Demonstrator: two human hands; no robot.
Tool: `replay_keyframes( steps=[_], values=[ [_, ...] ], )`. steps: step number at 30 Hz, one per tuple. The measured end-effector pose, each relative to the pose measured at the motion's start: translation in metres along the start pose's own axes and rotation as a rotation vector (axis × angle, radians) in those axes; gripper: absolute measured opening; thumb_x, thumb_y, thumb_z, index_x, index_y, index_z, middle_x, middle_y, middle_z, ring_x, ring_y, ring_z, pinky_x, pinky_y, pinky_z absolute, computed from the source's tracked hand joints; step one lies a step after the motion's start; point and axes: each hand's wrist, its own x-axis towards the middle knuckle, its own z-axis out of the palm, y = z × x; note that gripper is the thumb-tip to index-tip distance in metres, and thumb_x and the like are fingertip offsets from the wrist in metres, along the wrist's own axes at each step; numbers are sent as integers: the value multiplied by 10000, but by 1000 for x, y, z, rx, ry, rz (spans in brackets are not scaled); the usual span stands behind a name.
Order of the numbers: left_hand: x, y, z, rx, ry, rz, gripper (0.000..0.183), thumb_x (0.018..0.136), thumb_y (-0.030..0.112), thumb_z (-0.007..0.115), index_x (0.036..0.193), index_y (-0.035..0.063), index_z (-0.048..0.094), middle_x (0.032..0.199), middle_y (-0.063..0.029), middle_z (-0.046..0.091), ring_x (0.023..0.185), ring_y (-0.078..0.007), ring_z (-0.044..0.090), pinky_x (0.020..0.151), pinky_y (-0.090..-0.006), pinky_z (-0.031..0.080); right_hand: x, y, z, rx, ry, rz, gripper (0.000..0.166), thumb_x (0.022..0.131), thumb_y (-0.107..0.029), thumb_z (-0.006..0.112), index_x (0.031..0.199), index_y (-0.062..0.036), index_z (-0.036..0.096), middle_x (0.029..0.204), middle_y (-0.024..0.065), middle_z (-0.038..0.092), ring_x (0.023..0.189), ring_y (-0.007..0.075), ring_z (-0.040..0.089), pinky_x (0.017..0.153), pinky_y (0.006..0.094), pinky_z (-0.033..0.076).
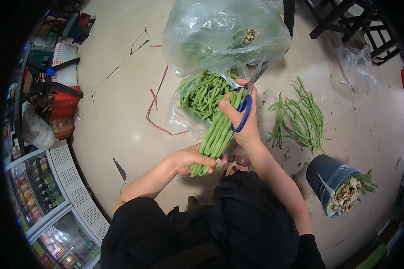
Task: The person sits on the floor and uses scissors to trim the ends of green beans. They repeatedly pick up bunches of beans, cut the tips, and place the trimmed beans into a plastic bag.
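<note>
A bundle of long green beans (215,138) lies slanted between my two hands. My left hand (197,159) is closed around its lower end. At the upper end, my right hand (240,109) grips the beans and also carries scissors (245,112) with blue handles, their blades pointing up and away from me. Just beyond, more green beans (203,92) fill an open clear plastic bag on the floor. To the right of my right hand, a loose pile of green beans (303,116) rests on the tiles.
A large translucent bag (219,37) of vegetables stands at the back. A dark bucket (318,169) with a bag of vegetable scraps is at the right. Red twine (149,114) lies on the tiled floor. Glass-door fridges (37,181) line the left; dark stools (357,20) stand back right.
</note>
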Motion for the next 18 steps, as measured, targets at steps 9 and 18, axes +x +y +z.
replay_keyframes(
  steps=[9, 18],
  values=[
    [-28, 9, -11, 170, 437, 71, 231, 746, 21, 661, 968, -5, 601, 835, -76, 625, 663, -152, 606, 614, -286, 500, 11, 41, -20, -470, 126, -20, 612, 871, -329, 751, 1285, -38, 407, 994, 110, 619, 845, 182, 605, 780, 315, 499],
    [-22, 40, -60, 287, 586, 79, 233, 809, 66, 742, 967, 72, 572, 796, -5, 613, 653, -87, 554, 597, -243, 453, -47, 9, -85, -424, -364, 622, 490, 911, -417, 696, 1186, -50, 524, 770, -26, 518, 669, 77, 490, 602, 238, 405]
  ],
)
